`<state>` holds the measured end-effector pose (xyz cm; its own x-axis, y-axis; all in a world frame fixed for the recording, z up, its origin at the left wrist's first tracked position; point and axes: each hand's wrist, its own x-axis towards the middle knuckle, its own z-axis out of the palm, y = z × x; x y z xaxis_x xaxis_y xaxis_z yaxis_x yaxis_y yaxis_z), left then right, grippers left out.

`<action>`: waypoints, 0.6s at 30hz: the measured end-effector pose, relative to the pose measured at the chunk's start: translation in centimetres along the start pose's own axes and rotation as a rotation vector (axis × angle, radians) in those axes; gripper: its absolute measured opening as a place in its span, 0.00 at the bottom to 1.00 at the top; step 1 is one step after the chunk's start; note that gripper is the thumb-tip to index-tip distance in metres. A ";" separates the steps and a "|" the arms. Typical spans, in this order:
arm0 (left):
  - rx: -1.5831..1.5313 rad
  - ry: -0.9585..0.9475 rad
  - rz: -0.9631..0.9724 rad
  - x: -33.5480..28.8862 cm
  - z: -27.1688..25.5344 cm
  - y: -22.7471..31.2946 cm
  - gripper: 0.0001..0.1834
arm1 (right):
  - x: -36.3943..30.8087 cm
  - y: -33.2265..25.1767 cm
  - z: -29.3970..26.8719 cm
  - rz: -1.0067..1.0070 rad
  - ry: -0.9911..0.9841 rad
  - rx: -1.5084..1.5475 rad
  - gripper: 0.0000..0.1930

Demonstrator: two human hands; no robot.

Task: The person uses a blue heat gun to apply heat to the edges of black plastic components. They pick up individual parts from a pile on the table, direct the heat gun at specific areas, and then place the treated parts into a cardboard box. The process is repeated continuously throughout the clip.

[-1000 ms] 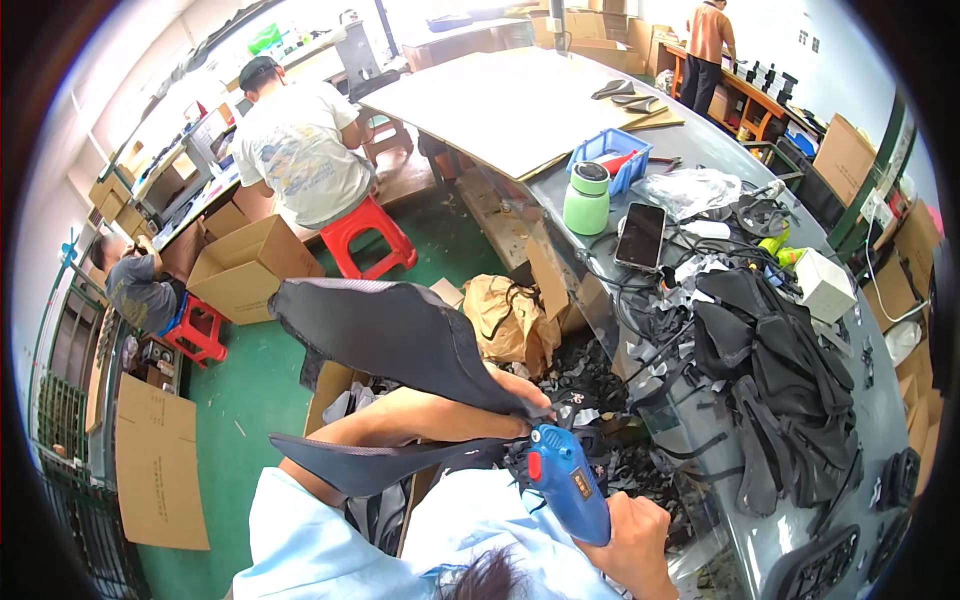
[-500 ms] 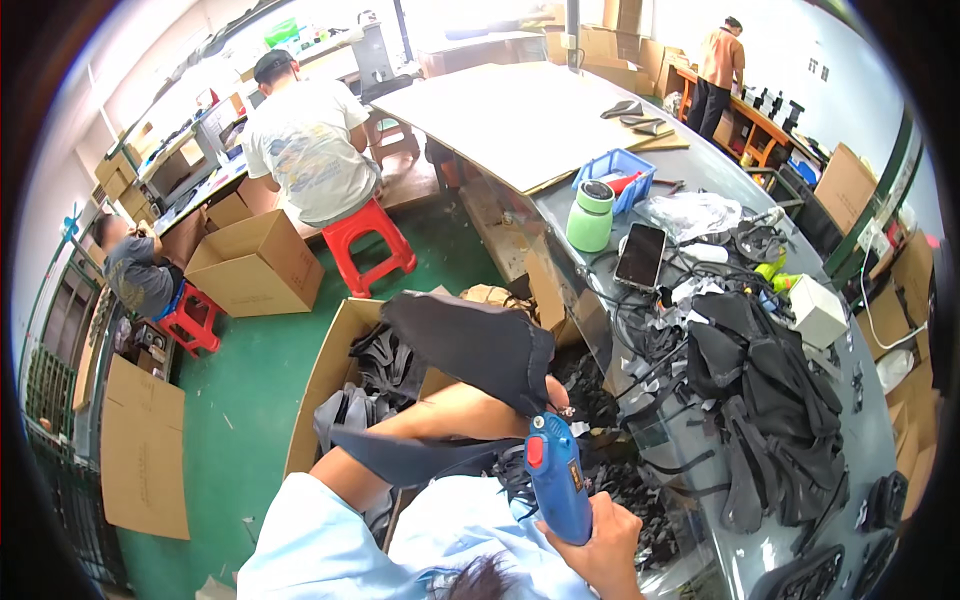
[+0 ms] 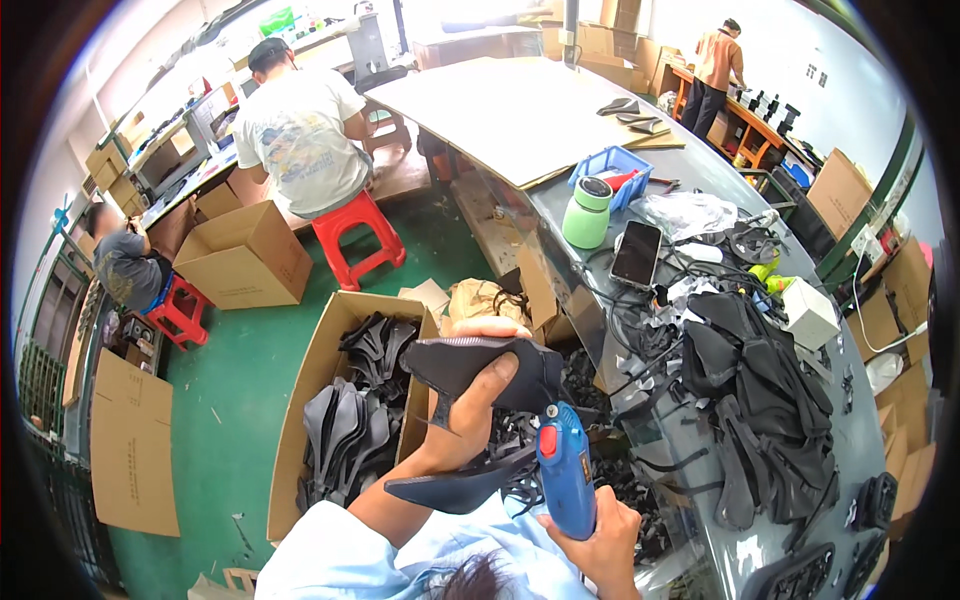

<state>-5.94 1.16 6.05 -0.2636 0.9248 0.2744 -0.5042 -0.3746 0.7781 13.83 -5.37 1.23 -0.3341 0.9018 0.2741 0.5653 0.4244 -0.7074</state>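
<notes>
My left hand (image 3: 468,412) is closed round a black, curved sheet-like piece (image 3: 530,378), thumb across its face and fingers behind it. Its upper edge looks pale and ribbed. A second black flap (image 3: 455,490) hangs below my wrist; whether it belongs to the same piece I cannot tell. In my right hand (image 3: 602,535) is a blue handheld power tool (image 3: 566,475) with a red button, held upright. The tool's small round head is right at the black piece's lower right end; whether they touch is unclear.
A cardboard box (image 3: 300,430) of black shaped parts stands left of my hands. Black scraps lie below. The grey table (image 3: 690,540) at right carries black parts, a phone (image 3: 636,254), a green bottle (image 3: 587,215) and a blue basket (image 3: 625,165). Three people work farther off.
My left hand has turned the black piece, bringing my thumb and its ribbed edge into view. The piece has dropped lower, uncovering the box's contents. The tool has shifted slightly right.
</notes>
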 end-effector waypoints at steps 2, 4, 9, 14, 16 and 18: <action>0.089 -0.030 0.101 -0.3 -0.6 -0.8 0.13 | 0.2 -0.3 0.0 0.007 -0.001 0.037 0.24; 0.191 -0.061 0.192 -0.5 -0.8 -1.2 0.13 | 0.4 -0.7 0.0 0.016 -0.006 0.063 0.24; 0.297 -0.067 0.290 -1.2 -0.8 -1.9 0.13 | 0.6 -1.2 0.2 0.037 0.003 0.098 0.25; 0.298 -0.018 0.231 -2.0 0.0 -1.5 0.13 | 0.7 -1.5 0.3 0.034 0.027 0.073 0.25; 0.295 0.001 0.144 -2.2 0.3 -1.0 0.14 | 0.6 -1.4 0.4 -0.003 0.056 0.022 0.24; 0.287 0.010 0.039 -2.4 0.3 -0.2 0.15 | 0.5 -1.1 0.5 -0.054 0.094 -0.079 0.23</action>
<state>-4.95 -0.99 5.40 -0.2873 0.9087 0.3029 -0.2409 -0.3746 0.8953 12.64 -5.40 1.78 -0.2955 0.8793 0.3734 0.6072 0.4746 -0.6372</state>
